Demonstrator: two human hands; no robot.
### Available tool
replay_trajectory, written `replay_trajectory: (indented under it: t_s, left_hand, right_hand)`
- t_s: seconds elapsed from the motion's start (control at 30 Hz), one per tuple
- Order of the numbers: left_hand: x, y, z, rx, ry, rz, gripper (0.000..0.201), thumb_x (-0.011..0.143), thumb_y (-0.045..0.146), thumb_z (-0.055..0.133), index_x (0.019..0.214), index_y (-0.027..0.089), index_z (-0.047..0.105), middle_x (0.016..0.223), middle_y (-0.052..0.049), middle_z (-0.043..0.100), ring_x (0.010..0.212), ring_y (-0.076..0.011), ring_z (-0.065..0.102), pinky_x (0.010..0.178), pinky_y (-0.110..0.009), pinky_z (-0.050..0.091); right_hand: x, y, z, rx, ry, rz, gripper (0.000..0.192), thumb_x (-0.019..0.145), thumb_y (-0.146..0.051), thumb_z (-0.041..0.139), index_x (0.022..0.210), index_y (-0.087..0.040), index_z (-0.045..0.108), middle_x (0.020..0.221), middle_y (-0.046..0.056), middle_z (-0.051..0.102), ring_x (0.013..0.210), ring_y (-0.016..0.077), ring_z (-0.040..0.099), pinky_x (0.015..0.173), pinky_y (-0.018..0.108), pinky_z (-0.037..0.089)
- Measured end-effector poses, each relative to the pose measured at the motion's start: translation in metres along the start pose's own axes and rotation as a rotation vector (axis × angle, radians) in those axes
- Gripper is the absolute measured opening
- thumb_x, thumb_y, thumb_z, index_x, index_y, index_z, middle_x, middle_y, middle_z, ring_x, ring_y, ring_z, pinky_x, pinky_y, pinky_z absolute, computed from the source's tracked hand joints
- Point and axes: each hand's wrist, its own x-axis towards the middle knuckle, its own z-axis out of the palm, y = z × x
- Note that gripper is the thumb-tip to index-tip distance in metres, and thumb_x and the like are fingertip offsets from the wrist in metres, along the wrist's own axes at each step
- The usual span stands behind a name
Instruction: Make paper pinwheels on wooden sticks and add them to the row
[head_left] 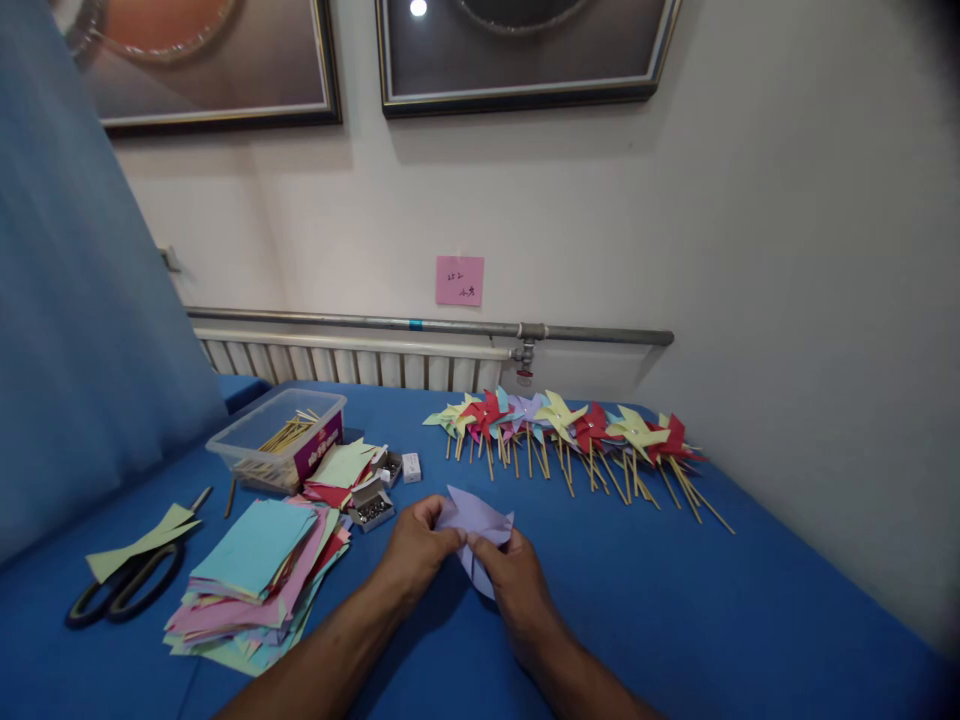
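Both my hands hold a folded lilac paper piece (478, 522) just above the blue table (675, 610). My left hand (415, 552) pinches its left side with thumb and fingers. My right hand (512, 577) pinches the middle, and its back covers the lower part of the paper. The paper's corners stick up like pinwheel blades. Left of my hands lies a stack of coloured paper squares (255, 580) with a turquoise sheet on top.
A row of finished paper pinwheels (570, 430) on wooden sticks lies at the back. A clear plastic box (279, 438) holds sticks. Small boxes of pins (373, 510) sit beside the stack. Black scissors (124, 585) rest on the left with a green paper scrap (142, 540).
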Motion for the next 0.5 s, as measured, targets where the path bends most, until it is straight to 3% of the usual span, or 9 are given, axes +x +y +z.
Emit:
replay_trajectory:
  t_s: [0.2,0.5]
  left_hand:
    - [0.0,0.001,0.0,0.01,0.01,0.026,0.02,0.055,0.025,0.078,0.068,0.017,0.065,0.064,0.003,0.062,0.061,-0.013,0.053,0.061,-0.024,0.041]
    - [-0.001,0.001,0.003,-0.012,0.021,0.017,0.023,0.053,0.026,0.079,0.069,0.016,0.065,0.063,0.003,0.063,0.06,-0.0123,0.054,0.061,-0.023,0.041]
  right_hand:
    - [-0.006,-0.015,0.003,-0.03,0.01,0.045,0.039,0.065,-0.049,0.083,0.09,-0.019,0.079,0.078,0.005,0.081,0.072,0.0264,0.071,0.067,0.034,0.054]
    - [-0.003,-0.013,0.002,-0.058,0.047,0.061,0.035,0.065,-0.046,0.079,0.088,-0.019,0.078,0.077,0.005,0.08,0.072,0.0266,0.071,0.064,0.033,0.053]
